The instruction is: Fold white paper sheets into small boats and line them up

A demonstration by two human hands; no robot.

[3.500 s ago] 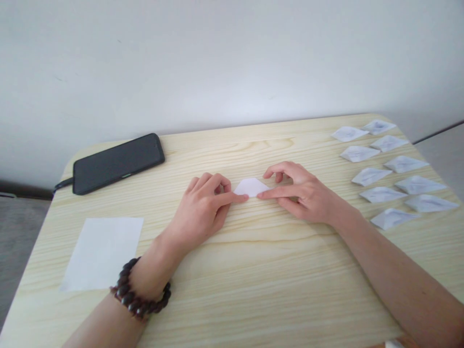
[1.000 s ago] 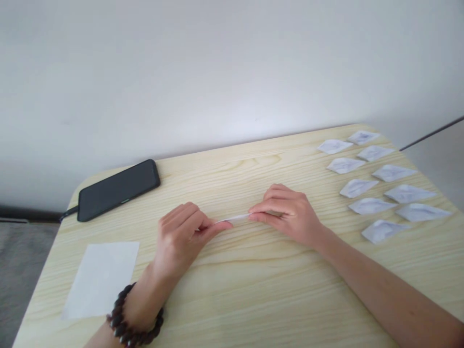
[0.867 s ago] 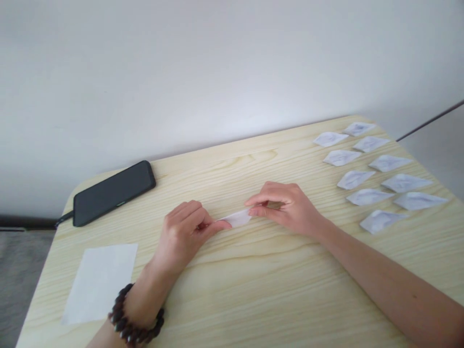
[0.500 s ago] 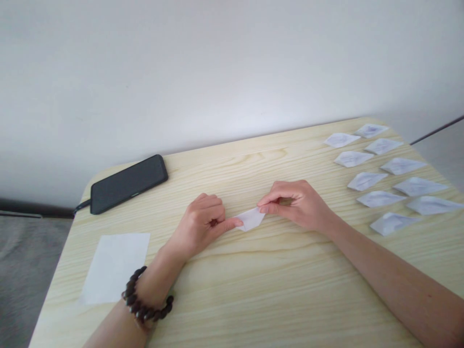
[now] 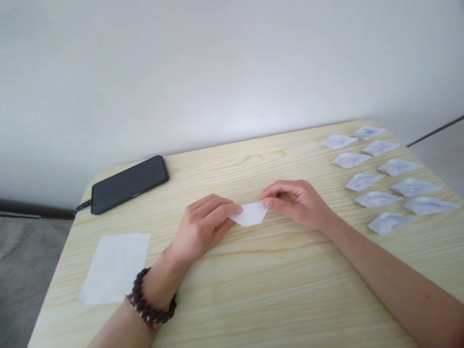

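A small folded piece of white paper (image 5: 250,214) is held between my two hands near the middle of the table. My left hand (image 5: 208,223) grips its left end, fingers on top and the thumb mostly hidden beneath. At the upper right corner, my right hand (image 5: 295,200) pinches the paper between thumb and index finger. The paper's lower edge is angled, with a flat middle. Dark beads circle my left wrist.
Several folded white paper boats (image 5: 379,198) lie in two rows on the right of the wooden table (image 5: 275,299). A white sheet (image 5: 114,268) lies at the left. Behind it rests a black phone (image 5: 130,184) with a cable plugged in. A wall (image 5: 232,72) stands behind the table.
My left hand has shifted its grip: its fingers now lie over the paper's left end, where the thumb was on top before. The paper has turned a little and shows a broader face.
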